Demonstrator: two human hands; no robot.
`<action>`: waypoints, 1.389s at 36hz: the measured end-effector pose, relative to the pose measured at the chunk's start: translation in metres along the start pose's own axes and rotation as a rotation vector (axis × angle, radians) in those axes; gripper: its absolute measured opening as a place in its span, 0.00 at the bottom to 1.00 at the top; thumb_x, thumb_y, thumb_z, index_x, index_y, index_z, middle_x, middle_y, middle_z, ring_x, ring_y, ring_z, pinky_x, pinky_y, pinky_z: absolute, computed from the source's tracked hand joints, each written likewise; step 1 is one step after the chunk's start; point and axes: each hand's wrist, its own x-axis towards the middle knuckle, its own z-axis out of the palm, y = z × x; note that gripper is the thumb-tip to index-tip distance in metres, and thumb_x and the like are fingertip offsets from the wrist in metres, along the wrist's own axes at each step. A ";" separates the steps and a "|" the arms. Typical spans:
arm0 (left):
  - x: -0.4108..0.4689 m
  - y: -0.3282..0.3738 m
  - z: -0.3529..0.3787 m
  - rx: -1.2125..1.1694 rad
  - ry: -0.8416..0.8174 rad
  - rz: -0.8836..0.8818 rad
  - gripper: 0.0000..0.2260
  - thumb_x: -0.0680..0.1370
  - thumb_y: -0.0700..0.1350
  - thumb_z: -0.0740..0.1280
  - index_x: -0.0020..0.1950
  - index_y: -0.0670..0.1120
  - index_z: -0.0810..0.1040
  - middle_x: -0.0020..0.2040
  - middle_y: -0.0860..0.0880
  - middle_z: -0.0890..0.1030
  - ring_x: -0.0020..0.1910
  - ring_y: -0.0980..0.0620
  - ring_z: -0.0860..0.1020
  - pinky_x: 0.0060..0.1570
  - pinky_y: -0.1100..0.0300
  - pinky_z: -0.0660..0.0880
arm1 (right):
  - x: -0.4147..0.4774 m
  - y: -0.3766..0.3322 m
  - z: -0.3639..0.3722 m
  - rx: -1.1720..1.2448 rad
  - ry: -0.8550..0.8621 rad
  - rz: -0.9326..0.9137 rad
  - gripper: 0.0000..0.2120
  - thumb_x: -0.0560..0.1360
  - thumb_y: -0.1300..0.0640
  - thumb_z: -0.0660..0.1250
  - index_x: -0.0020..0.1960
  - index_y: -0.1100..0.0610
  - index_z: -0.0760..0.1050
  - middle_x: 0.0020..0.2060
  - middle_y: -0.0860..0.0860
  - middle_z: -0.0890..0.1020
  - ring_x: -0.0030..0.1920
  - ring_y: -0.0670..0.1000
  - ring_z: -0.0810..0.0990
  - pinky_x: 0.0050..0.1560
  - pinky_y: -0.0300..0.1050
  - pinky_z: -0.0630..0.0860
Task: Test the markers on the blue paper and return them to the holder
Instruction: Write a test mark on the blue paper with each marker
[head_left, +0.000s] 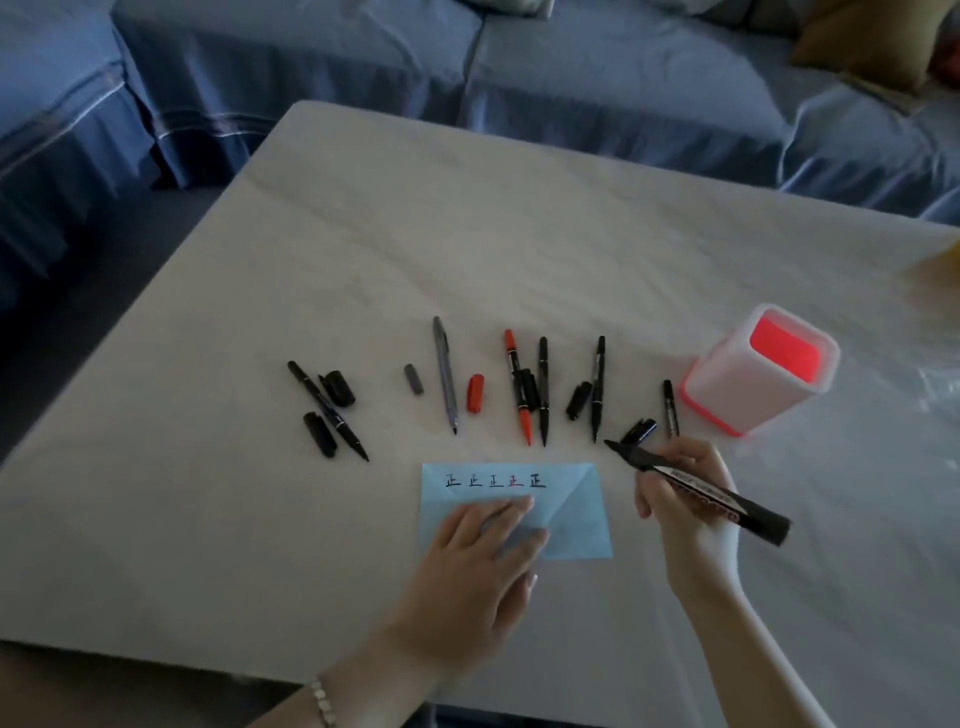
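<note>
"Head view, quick: who's holding what?"

"The right hand (680, 499) grips a thick black marker (719, 503), fingers curled round the barrel. Cap's off, tip aimed at abt 10 o'clock. The tip sits just past the 1 o'clock corner of the blue paper (576, 519), over the table cover (467, 234), not over the sheet."

"And the other?"

"The left hand (483, 540) lies flat, fingers straight, pressing the sheet's lower-left part. It holds nothing."

"Rest of the set?"

"The other markers (543, 389) lie in a row at 12 o'clock from the paper, uncapped, w/ loose caps (337, 387) between them. The holder (737, 400) stands at 2 o'clock, apart from the sheet. Its inside just glows red from this angle, so prob empty, but I can't be sure."

"What can go wrong?"

"Three things, imo. 1) A bare tip over white cloth: any dip before it reaches the sheet leaves a stain. 2) Five marks (493, 480) already fill most of the top edge. The free space is to their right, across a crease, so a broad nib may skip or run off the paper. 3) Caps are mixed in w/ the barrels, so a wrong cap could go on, and open tips dry out meanwhile. Also, if the flat hand lifts mid-stroke, the sheet slides."
</note>
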 end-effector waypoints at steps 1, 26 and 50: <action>0.000 0.000 0.000 0.009 -0.009 0.002 0.16 0.75 0.53 0.58 0.60 0.52 0.76 0.62 0.49 0.77 0.63 0.52 0.68 0.64 0.57 0.59 | -0.001 0.001 0.001 0.010 -0.009 0.003 0.11 0.62 0.67 0.58 0.37 0.52 0.70 0.22 0.47 0.71 0.24 0.43 0.66 0.26 0.30 0.65; 0.009 0.019 0.014 0.057 -0.010 -0.020 0.16 0.73 0.57 0.59 0.57 0.52 0.73 0.62 0.45 0.77 0.62 0.46 0.68 0.61 0.51 0.61 | 0.007 0.034 0.040 -0.184 0.199 0.124 0.16 0.69 0.61 0.71 0.27 0.56 0.68 0.16 0.45 0.73 0.20 0.43 0.70 0.25 0.35 0.68; 0.010 0.019 0.013 -0.005 -0.053 -0.057 0.17 0.75 0.55 0.58 0.60 0.53 0.77 0.65 0.45 0.75 0.65 0.47 0.66 0.63 0.51 0.60 | 0.006 0.039 0.044 -0.299 0.240 0.092 0.15 0.68 0.62 0.69 0.27 0.57 0.66 0.26 0.63 0.75 0.27 0.53 0.71 0.28 0.41 0.67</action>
